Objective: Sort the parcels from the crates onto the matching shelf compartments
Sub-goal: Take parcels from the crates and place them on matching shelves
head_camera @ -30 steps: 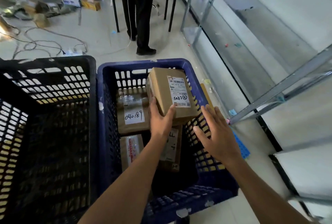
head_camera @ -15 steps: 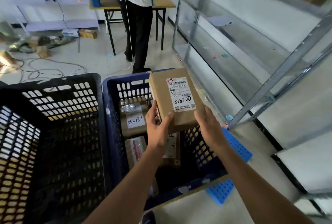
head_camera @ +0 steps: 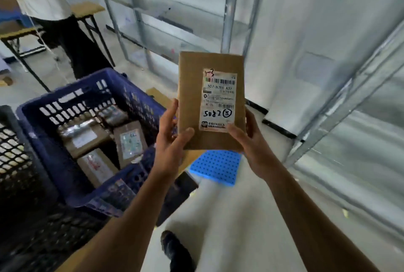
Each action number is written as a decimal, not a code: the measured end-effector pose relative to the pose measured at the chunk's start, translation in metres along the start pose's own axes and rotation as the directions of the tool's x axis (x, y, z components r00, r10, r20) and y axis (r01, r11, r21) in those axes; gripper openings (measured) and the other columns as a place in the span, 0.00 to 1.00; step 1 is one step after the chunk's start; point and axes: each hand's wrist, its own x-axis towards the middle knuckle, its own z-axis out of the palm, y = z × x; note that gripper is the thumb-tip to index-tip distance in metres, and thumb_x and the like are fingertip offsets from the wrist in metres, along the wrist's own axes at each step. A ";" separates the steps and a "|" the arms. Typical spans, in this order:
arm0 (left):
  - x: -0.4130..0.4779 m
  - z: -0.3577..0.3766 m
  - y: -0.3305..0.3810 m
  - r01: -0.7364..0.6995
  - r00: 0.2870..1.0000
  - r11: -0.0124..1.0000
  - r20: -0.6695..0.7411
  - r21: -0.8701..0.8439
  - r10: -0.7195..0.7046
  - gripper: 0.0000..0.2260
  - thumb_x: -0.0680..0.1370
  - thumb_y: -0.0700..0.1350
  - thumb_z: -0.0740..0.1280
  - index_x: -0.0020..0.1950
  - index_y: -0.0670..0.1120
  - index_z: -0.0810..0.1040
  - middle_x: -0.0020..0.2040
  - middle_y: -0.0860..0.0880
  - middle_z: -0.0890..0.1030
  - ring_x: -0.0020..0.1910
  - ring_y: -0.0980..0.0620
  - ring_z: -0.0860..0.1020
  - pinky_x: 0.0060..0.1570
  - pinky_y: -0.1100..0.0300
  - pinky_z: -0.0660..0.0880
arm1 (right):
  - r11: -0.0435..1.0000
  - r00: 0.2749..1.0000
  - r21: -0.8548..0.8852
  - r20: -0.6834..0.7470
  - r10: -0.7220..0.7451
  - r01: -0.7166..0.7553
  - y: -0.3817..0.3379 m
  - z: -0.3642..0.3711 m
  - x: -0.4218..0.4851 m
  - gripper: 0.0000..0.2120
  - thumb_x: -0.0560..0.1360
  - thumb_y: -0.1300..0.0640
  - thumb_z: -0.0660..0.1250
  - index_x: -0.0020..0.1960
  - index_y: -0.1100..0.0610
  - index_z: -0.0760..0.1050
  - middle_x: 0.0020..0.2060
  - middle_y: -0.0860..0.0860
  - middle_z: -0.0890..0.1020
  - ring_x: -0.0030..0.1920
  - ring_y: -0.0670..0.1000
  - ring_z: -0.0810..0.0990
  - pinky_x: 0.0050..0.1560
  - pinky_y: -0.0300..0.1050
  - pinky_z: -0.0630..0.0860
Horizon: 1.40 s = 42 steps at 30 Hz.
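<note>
A brown cardboard parcel (head_camera: 191, 88) with a white shipping label is held upright in front of me, clear of the crate. My left hand (head_camera: 171, 136) grips its lower left edge and my right hand (head_camera: 249, 140) grips its lower right edge. The label carries a handwritten "1-3" at the top and a number lower down. Left of the parcel, the blue crate (head_camera: 72, 92) holds several more brown parcels (head_camera: 129, 143). The metal shelf (head_camera: 231, 16) rises behind and to the right of the held parcel.
A black crate (head_camera: 19, 162) stands at the far left beside the blue one. A blue perforated mat (head_camera: 216, 167) lies on the floor under the parcel. Another person (head_camera: 54, 9) stands by a table (head_camera: 87, 11) at the back left. My shoe (head_camera: 175, 250) shows below.
The parcel came up out of the blue crate and moved right toward the shelf. My right hand, free a second ago, now holds it too. My view swung right.
</note>
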 end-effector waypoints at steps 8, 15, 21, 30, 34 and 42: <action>-0.067 0.154 -0.055 0.126 0.942 0.948 0.264 0.292 -0.207 0.23 0.78 0.59 0.70 0.70 0.52 0.76 0.71 0.45 0.76 0.72 0.46 0.73 0.73 0.41 0.68 | 0.998 0.880 -0.003 -0.472 0.050 -0.059 0.028 -0.159 -0.179 0.39 0.67 0.38 0.76 0.76 0.38 0.67 0.59 0.44 0.83 0.58 0.50 0.86 0.49 0.49 0.85; -0.082 0.278 -0.095 -0.385 0.767 0.661 0.621 0.643 -0.157 0.26 0.81 0.62 0.59 0.77 0.54 0.70 0.78 0.49 0.68 0.79 0.45 0.63 0.76 0.40 0.60 | 1.000 0.705 0.026 -0.709 0.010 0.011 0.021 -0.272 -0.284 0.33 0.69 0.42 0.78 0.72 0.37 0.71 0.58 0.44 0.85 0.59 0.53 0.86 0.52 0.49 0.85; -0.076 0.408 -0.112 -0.656 0.584 0.499 0.800 0.567 -0.141 0.28 0.80 0.69 0.53 0.79 0.63 0.60 0.83 0.56 0.57 0.83 0.45 0.48 0.77 0.36 0.48 | 0.998 0.535 -0.052 -0.842 -0.062 0.034 0.003 -0.356 -0.322 0.37 0.71 0.39 0.78 0.76 0.41 0.68 0.62 0.47 0.83 0.62 0.55 0.85 0.58 0.61 0.83; -0.067 0.610 -0.094 -0.769 0.404 0.516 0.913 0.376 -0.063 0.30 0.80 0.70 0.52 0.80 0.62 0.60 0.84 0.55 0.54 0.83 0.44 0.46 0.79 0.35 0.46 | 0.982 0.309 -0.191 -0.934 -0.181 -0.002 -0.064 -0.474 -0.353 0.35 0.71 0.36 0.78 0.75 0.35 0.69 0.64 0.48 0.82 0.63 0.52 0.84 0.55 0.47 0.84; -0.077 0.681 -0.082 -0.795 0.307 0.544 0.951 0.269 -0.021 0.32 0.78 0.71 0.48 0.80 0.61 0.62 0.83 0.53 0.56 0.83 0.43 0.48 0.79 0.36 0.46 | 0.980 0.179 -0.198 -0.964 -0.196 0.006 -0.083 -0.510 -0.375 0.36 0.72 0.37 0.78 0.76 0.36 0.68 0.65 0.45 0.82 0.63 0.51 0.84 0.55 0.46 0.84; -0.148 0.787 -0.095 -0.818 0.135 0.568 0.990 0.095 0.029 0.28 0.80 0.68 0.55 0.79 0.60 0.63 0.83 0.54 0.58 0.83 0.43 0.50 0.78 0.36 0.44 | 0.981 -0.022 -0.196 -0.980 -0.196 0.010 -0.077 -0.565 -0.453 0.36 0.72 0.37 0.78 0.76 0.37 0.68 0.64 0.45 0.81 0.63 0.52 0.84 0.54 0.51 0.84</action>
